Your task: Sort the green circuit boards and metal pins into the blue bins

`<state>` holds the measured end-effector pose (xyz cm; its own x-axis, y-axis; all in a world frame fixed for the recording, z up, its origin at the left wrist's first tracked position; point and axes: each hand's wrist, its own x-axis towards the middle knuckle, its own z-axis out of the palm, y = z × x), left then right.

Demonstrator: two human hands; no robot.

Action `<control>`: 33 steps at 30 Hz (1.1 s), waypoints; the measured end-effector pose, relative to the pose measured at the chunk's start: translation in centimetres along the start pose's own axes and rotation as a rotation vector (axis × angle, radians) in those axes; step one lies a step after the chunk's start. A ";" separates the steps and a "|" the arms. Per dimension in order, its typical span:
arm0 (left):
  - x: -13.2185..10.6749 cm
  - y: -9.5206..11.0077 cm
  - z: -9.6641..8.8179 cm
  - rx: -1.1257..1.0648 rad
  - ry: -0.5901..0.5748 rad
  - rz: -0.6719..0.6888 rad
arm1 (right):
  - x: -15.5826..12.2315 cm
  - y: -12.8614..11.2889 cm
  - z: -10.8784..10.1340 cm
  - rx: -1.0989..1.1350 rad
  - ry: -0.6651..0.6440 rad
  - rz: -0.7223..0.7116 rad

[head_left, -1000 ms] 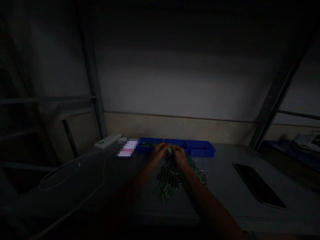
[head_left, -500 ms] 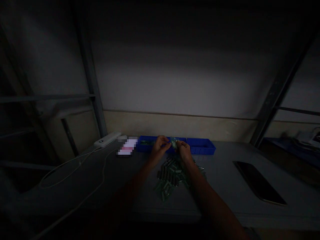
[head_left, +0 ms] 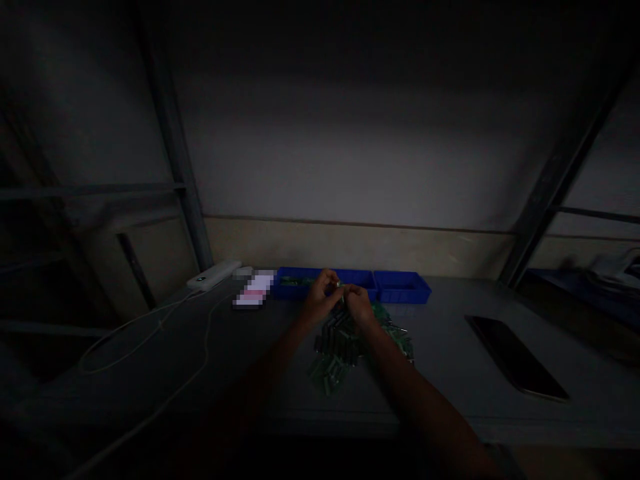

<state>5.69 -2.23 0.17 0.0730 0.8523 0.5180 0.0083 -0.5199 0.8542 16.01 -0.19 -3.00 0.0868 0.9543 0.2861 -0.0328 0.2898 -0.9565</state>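
My left hand (head_left: 323, 297) and my right hand (head_left: 358, 305) meet in front of the blue bins, thumbs and fingers closed together. Between their fingertips shows a small, shiny, pale-green clear packet (head_left: 341, 285), mostly covered by the fingers; its contents cannot be made out. Below my hands, on the grey table (head_left: 280, 373), lies a pile of small parts (head_left: 337, 343), dark and metallic in the middle, with greenish clear packets (head_left: 330, 373) around them. My right forearm hides some of the pile.
A blue bin (head_left: 287, 294) with green packets stands behind my left hand. Another blue bin (head_left: 371, 283) is partly behind my hands, and a third blue bin (head_left: 405, 297) stands at its right. A white power strip (head_left: 215, 275), cables, a blurred-out phone (head_left: 255, 290) and a dark phone (head_left: 517, 357) lie around.
My right hand has moved left and slightly down, closer to my left hand. The packet, plainly visible before, is now mostly covered by my fingers.
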 end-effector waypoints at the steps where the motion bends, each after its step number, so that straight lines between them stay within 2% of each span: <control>1: 0.0 0.0 0.0 0.003 -0.005 0.000 | -0.1 0.0 0.2 0.016 0.003 0.017; 9: -0.2 -0.3 0.6 0.032 0.006 0.056 | -0.7 -0.9 0.5 0.174 0.023 0.151; 14: -0.4 -0.2 1.1 -0.022 0.011 0.067 | -0.6 -1.6 0.1 0.221 0.036 0.164; 19: -0.7 0.1 1.4 0.058 0.058 0.130 | -1.0 -2.2 0.3 0.270 -0.009 0.169; 26: -0.6 0.1 1.2 0.162 -0.011 0.158 | -1.3 -2.2 0.3 0.309 0.010 0.203; 33: -0.7 0.6 1.4 0.132 0.079 0.188 | -1.2 -1.7 0.6 0.410 0.039 0.232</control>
<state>7.02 -3.19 0.23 0.0077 0.7389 0.6738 0.1327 -0.6686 0.7317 15.34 -1.72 -1.70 0.0680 0.9960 0.0579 -0.4452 0.0822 -0.8916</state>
